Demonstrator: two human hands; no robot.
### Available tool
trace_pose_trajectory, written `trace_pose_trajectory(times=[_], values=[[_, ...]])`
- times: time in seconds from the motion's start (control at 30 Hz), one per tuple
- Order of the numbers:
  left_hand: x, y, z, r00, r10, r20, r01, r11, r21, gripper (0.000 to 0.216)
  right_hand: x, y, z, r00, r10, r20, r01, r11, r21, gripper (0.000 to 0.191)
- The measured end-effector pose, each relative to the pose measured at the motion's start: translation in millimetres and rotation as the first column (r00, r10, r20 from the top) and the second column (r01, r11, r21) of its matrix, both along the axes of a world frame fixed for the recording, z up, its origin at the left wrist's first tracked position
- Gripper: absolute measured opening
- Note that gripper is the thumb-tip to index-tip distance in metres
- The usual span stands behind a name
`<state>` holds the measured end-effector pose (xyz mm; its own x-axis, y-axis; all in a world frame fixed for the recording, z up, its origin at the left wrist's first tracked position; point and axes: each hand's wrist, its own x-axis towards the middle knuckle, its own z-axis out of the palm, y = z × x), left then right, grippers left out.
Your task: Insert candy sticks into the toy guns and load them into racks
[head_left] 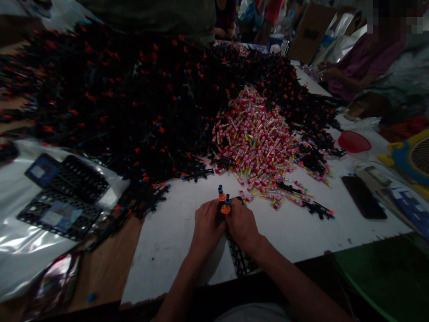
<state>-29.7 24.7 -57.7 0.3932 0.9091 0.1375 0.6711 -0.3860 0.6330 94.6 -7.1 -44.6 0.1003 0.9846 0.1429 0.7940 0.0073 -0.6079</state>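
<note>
Close together over the white table board [174, 241], my left hand [208, 223] and my right hand [243, 224] are both closed around black toy guns [221, 213]. Orange and blue tips of two of these guns stick up between my hands. The guns' bodies are mostly hidden by my fingers. Under my right hand and wrist lies a black perforated plastic tray [236, 257], partly covered by my forearm. Just beyond my hands spreads a heap of small candy tubes [258, 138] in pink, red and yellow wrappers.
A large pile of black toy guns [134, 103] fills the far and left side. Black trays with labels [60, 214] lie on plastic at the left. On the right are a phone [363, 197], a red basket [354, 141] and a fan [415, 156]. Other people [360, 67] sit farther back.
</note>
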Motion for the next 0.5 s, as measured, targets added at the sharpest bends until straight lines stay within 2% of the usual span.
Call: trace_pose_trajectory(times=[0.07, 0.13, 0.2, 0.23, 0.27, 0.33, 0.37, 0.43, 0.5], values=[[-1, 2, -3.5, 1.000, -0.007, 0.000, 0.007, 1.000, 0.008, 0.049, -6, 0, 1.8, 0.998, -0.058, 0.001, 0.058, 0.997, -0.042, 0.010], [-2, 3, -6.1, 1.000, -0.013, -0.008, 0.013, 1.000, 0.014, 0.048, -2, 2, 6.4, 0.992, -0.057, -0.110, 0.049, 0.996, -0.077, 0.017], [-2, 5, -7.0, 1.000, -0.013, -0.011, 0.013, 1.000, 0.017, 0.047, 15, 2, 13.5, 0.971, -0.007, -0.241, -0.007, 0.998, -0.057, 0.032], [-2, 5, -6.8, 1.000, -0.010, -0.010, 0.010, 1.000, 0.018, 0.048, 30, 0, 17.6, 0.968, 0.009, -0.250, -0.016, 1.000, -0.024, 0.034], [-1, 5, -6.2, 1.000, -0.005, -0.009, 0.005, 1.000, 0.019, 0.048, 49, -4, 21.8, 0.978, -0.002, -0.208, 0.004, 1.000, 0.008, 0.031], [0, 5, -4.5, 1.000, 0.012, -0.010, -0.012, 1.000, 0.022, 0.051, 95, -14, 29.9, 0.991, -0.132, 0.019, 0.131, 0.990, 0.056, 0.020], [1, 5, -3.5, 1.000, 0.019, -0.012, -0.018, 1.000, 0.022, 0.051, 120, -20, 33.3, 0.960, -0.232, 0.157, 0.229, 0.973, 0.036, 0.023], [2, 5, -1.7, 1.000, 0.023, -0.016, -0.022, 1.000, 0.018, 0.051, 164, -29, 37.9, 0.823, -0.350, 0.448, 0.418, 0.906, -0.062, 0.027], [3, 5, -0.4, 1.000, 0.025, -0.019, -0.025, 1.000, 0.017, 0.050, 196, -33, 39.5, 0.723, -0.309, 0.618, 0.496, 0.855, -0.154, 0.026]])
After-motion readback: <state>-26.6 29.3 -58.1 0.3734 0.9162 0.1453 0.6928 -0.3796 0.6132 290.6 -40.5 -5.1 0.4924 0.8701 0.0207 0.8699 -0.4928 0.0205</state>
